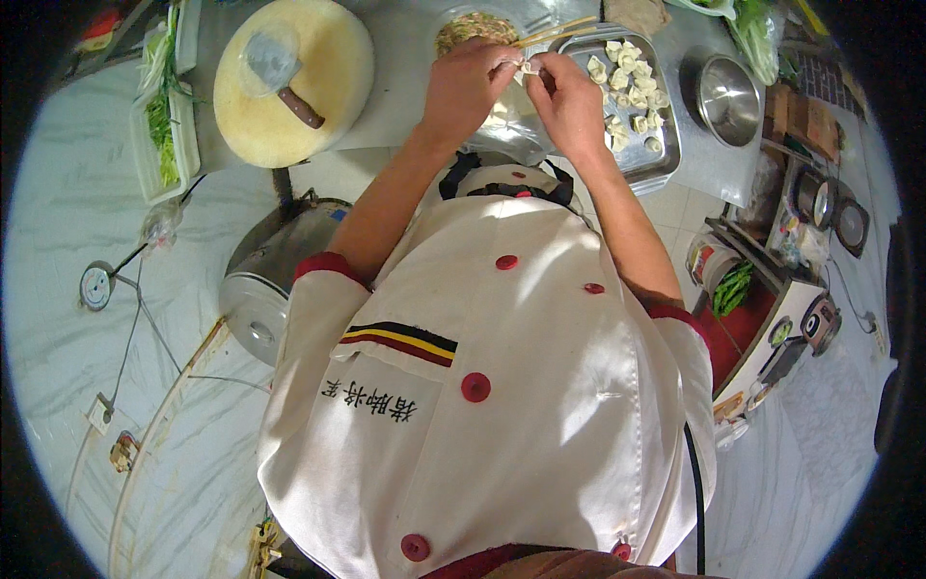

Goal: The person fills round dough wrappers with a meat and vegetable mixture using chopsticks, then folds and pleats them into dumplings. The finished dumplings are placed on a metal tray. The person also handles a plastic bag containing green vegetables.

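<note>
My left hand (470, 83) and my right hand (568, 98) meet at the top centre, fingertips pinching one small folded dumpling (525, 71) between them. Just behind my left hand is a bowl of minced filling with green bits (475, 30); wooden chopsticks (561, 32) reach from it to the right. Below the hands lies clear plastic (517, 137) with something pale, perhaps wrappers, partly hidden by my left hand. To the right, a rectangular metal tray (655, 170) holds several folded dumplings (636, 94), partly behind my right hand.
At left, a cleaver (278, 69) lies on a round chopping board (340, 94), beside a white basket of greens (192, 148). A steel bowl (729, 101) stands right of the tray. A large lidded metal pot (253, 311) is below the counter's edge, near my left arm.
</note>
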A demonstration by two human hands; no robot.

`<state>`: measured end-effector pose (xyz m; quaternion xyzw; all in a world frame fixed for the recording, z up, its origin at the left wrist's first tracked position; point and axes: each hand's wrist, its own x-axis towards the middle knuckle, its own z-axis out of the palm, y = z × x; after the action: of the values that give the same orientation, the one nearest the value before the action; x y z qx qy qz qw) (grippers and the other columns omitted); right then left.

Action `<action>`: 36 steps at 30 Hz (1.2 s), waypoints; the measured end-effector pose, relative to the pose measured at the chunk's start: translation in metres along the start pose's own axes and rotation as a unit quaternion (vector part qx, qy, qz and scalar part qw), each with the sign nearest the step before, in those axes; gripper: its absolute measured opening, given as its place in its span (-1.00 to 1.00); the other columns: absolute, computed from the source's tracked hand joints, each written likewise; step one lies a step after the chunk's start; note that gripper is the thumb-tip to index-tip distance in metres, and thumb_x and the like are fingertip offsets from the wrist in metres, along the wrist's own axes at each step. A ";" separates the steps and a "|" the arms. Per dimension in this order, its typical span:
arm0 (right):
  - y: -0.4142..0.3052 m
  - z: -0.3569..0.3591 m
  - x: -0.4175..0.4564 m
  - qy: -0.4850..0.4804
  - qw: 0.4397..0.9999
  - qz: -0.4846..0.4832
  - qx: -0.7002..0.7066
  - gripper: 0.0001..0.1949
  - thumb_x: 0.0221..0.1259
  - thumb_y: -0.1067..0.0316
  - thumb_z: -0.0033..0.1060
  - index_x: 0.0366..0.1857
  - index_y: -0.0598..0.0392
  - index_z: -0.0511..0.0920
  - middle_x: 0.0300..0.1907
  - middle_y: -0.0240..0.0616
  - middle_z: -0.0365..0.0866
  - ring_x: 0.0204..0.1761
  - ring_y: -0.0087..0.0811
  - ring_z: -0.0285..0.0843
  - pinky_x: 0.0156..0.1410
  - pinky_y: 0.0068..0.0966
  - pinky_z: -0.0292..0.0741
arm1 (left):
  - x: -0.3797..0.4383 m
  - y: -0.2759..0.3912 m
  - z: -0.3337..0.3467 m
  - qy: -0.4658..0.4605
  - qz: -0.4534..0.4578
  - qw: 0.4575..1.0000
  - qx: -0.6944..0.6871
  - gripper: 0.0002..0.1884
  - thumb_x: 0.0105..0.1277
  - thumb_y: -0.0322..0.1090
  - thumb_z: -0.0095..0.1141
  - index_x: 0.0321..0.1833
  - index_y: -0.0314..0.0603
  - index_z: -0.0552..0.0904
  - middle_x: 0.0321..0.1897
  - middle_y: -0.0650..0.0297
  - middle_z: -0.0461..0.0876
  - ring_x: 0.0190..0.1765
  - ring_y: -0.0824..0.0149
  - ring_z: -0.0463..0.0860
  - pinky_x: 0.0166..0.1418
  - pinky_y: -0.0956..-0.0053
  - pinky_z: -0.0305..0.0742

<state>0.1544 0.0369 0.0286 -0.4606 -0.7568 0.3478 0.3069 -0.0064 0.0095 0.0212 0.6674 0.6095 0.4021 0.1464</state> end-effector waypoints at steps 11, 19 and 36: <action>-0.011 -0.023 -0.005 -0.011 0.999 -0.022 0.029 -0.83 0.22 0.43 0.10 -0.12 0.08 0.52 -0.34 -0.09 0.60 -0.30 -0.13 0.63 -0.21 -0.33 0.55 | 0.006 0.006 -0.015 -0.154 -0.020 0.987 -0.042 -0.79 0.17 -0.31 0.22 -0.15 -0.18 0.68 -0.34 0.18 0.72 -0.29 0.27 0.72 -0.15 0.47 0.58; 0.024 -0.028 -0.026 0.041 0.890 0.188 0.413 -0.84 0.39 0.41 -0.03 -0.06 0.21 0.45 -0.23 -0.24 0.57 -0.26 -0.44 0.62 -0.22 -0.55 0.59 | -0.005 0.020 -0.006 -0.122 -0.244 0.901 -0.338 -0.87 0.26 -0.37 0.17 -0.24 -0.29 0.64 -0.44 0.20 0.71 -0.42 0.42 0.70 -0.29 0.58 0.55; 0.111 -0.030 -0.078 -0.005 0.911 0.279 0.303 -0.65 0.12 0.47 0.27 0.02 0.17 0.52 -0.30 -0.29 0.64 -0.38 -0.58 0.60 -0.26 -0.64 0.53 | -0.053 0.014 0.043 -0.149 -0.350 0.861 -0.338 -0.77 0.43 -0.28 -0.02 -0.10 -0.32 0.58 -0.37 0.20 0.68 -0.43 0.45 0.64 -0.36 0.54 0.53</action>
<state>0.2621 0.0104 -0.0555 -0.5361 -0.4577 0.6340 0.3181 0.0377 -0.0303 -0.0161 0.3717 0.6006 0.4010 0.5833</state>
